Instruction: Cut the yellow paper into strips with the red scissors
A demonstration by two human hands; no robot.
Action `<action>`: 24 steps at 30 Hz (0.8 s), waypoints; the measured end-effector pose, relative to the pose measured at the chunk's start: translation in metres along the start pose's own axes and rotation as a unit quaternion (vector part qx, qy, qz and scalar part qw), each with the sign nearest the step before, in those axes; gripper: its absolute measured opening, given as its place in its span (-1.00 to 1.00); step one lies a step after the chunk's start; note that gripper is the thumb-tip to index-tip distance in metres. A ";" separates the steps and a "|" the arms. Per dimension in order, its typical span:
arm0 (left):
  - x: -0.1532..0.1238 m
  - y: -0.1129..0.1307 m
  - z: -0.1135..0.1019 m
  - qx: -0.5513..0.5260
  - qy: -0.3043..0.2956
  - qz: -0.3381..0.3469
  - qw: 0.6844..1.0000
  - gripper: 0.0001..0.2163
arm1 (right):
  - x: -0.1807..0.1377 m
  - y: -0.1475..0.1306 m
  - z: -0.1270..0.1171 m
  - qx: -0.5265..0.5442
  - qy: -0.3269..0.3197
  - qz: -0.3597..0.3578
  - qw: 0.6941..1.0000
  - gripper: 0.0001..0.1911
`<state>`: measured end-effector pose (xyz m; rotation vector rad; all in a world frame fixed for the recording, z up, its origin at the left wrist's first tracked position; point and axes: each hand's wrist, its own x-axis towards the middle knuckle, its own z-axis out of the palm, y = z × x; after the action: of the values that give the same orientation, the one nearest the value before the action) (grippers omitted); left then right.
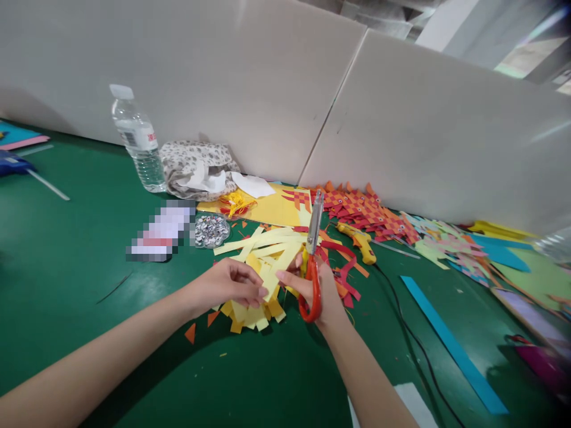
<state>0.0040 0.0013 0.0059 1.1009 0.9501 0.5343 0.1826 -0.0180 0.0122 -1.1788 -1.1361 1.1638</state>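
My right hand (319, 291) grips red-handled scissors (312, 261), blades closed and pointing up and away. My left hand (232, 284) curls its fingers round yellow paper strips (263, 252), part of a woven yellow piece lying on the green table (80, 255). The two hands nearly touch over the strips. Red and orange paper scraps (345, 270) lie just right of my right hand.
A water bottle (138, 142) and a crumpled patterned cloth (196, 166) stand at the back by the grey partition (267, 77). A dish of googly eyes (210, 230), a yellow glue gun (359, 241) with black cord, woven paper fish (366, 208) and a blue strip (450, 345) lie around.
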 end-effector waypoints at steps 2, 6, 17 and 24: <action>0.001 -0.002 0.000 0.003 -0.008 -0.001 1.000 -0.90 | 0.000 0.000 0.001 0.001 0.002 -0.006 1.000 -0.58; 0.003 -0.006 0.002 -0.007 -0.020 -0.004 1.000 -0.89 | 0.000 0.001 0.001 0.003 0.000 0.007 1.000 -0.55; 0.006 -0.003 0.001 -0.171 0.097 0.106 0.975 -0.88 | -0.004 -0.001 -0.002 -0.235 0.034 -0.047 0.970 -0.71; 0.004 0.001 -0.005 -0.261 0.152 0.143 0.943 -0.86 | -0.008 0.003 0.002 -0.431 -0.007 -0.071 0.899 -0.66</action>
<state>0.0022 0.0073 0.0044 0.6825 0.8427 1.1496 0.1804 -0.0260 0.0089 -1.6958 -1.8025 0.5288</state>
